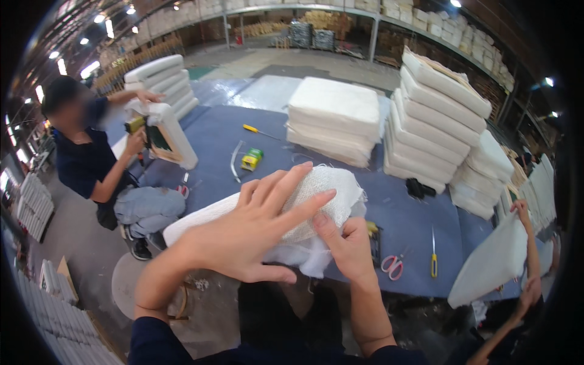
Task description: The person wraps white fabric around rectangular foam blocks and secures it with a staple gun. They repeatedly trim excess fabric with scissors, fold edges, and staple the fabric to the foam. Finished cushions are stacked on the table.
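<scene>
A white upholstered seat pad [198,218] lies in front of me on the blue-covered table [225,131]. Its woven cover [333,181] has a frayed edge at the right corner, and thin white wadding [311,260] hangs out below. Across the pad reaches my left hand [240,236], fingers spread over the cover. My right hand [351,248] grips the corner, its thumb pressed on the cloth and its other fingers partly hidden. Just beyond that hand, a yellow and black tool [373,234] is partly covered.
Pink-handled scissors [392,266] and a yellow screwdriver [434,261] lie at right; a green-yellow tape measure [252,159] and another screwdriver [260,131] lie beyond. White pads stand stacked [331,115], [429,121]. At left a person holds a staple gun [135,125]; at right another handles a pad [493,261].
</scene>
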Available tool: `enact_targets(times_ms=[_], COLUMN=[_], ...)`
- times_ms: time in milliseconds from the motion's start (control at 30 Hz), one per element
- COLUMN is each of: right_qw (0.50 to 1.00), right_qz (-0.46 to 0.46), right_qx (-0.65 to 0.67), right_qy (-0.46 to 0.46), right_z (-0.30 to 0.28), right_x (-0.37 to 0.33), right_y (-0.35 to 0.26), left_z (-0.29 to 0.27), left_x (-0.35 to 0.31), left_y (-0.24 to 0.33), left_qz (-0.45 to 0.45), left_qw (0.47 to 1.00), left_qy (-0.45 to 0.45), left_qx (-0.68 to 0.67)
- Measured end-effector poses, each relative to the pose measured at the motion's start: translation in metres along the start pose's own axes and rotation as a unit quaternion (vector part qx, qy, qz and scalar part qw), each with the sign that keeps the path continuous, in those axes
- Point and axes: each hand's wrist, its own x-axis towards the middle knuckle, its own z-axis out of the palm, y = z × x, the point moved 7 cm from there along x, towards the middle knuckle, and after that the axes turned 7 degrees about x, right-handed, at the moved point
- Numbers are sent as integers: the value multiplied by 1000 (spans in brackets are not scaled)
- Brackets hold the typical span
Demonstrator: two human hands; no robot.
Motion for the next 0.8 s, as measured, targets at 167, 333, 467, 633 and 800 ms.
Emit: enact_targets(times_ms=[167, 333, 467, 633, 800], right_qw=[981, 932, 939, 968, 944], right_qz=[-37, -18, -33, -54, -5], right_qx=[132, 227, 207, 155, 257], right_qy=[140, 281, 273, 188, 207], right_z=[-16, -41, -41, -26, -13], right_x=[-41, -47, -54, -63, -70], right_y=[23, 37, 41, 37, 56], left_z=[21, 53, 57, 73, 65], left_x=[36, 48, 72, 87, 70], left_y=[-36, -25, -24, -19, -22], left_qz=[10, 79, 51, 143, 93], left_qw=[945, 954, 946, 915, 931], left_qy=[-30, -24, -70, -56, -90], left_qx=[-326, -289, -311, -374, -341])
